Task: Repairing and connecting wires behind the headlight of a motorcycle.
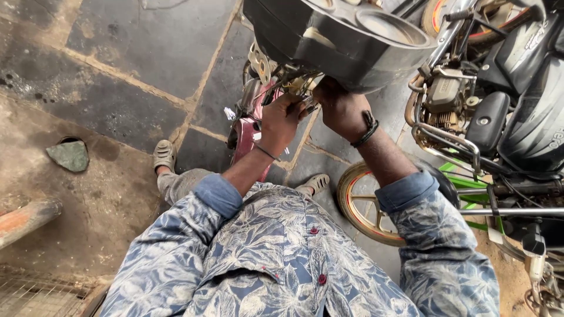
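Note:
Both my hands reach up under the black instrument housing [329, 41] of a motorcycle. My left hand [281, 120] is closed around a small metal part among the wires [294, 82] beneath the housing. Just to its right, my right hand [341, 108] grips into the same wiring below the housing's underside; its fingertips are hidden. A black band [367, 130] sits on my right wrist. Whether either hand holds a tool cannot be made out.
The motorcycle's red front mudguard [247, 138] and a yellow-rimmed wheel [364, 205] stand below my arms. A second motorcycle's engine [446, 97] and black bodywork [529, 117] crowd the right side. Stone paving [147, 53] lies to the left, with a hole [69, 155] and a pipe [26, 220].

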